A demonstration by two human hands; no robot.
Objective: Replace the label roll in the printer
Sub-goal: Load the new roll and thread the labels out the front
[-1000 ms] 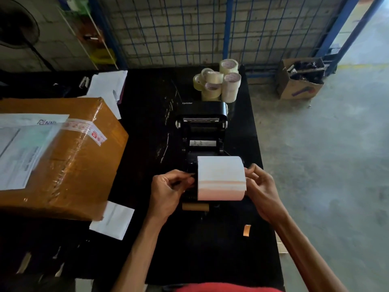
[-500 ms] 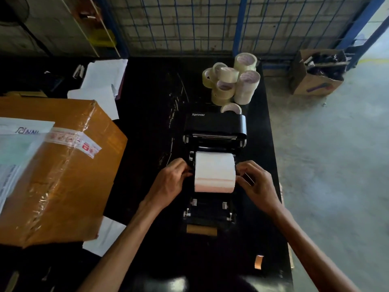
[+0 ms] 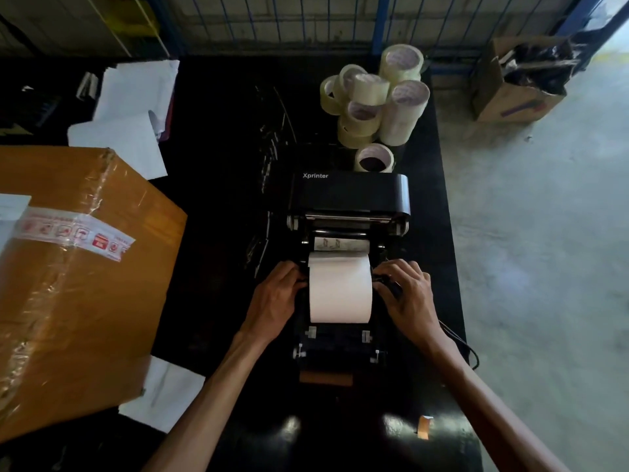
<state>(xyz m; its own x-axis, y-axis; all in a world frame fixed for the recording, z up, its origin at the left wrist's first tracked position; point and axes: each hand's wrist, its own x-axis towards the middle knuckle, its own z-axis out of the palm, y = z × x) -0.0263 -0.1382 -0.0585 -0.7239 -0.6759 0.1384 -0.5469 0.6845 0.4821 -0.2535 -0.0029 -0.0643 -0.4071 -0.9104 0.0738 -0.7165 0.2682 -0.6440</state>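
Cardboard box [image 3: 68, 284] crowds left; tape rolls [image 3: 377, 100] block behind printer [image 3: 350, 195].

A black glossy tabletop [image 3: 218, 137] fills the middle of the frame. On it, at center, stands the open black printer [image 3: 350, 195]. Just behind it, upper center, clusters a heap of clear tape rolls [image 3: 374, 100]. A large brown taped carton [image 3: 75, 277] sits at left, with white paper sheets [image 3: 132, 110] at upper left and another sheet [image 3: 163, 393] poking from under the carton's near corner. A small tan scrap [image 3: 424, 426] lies at lower right.
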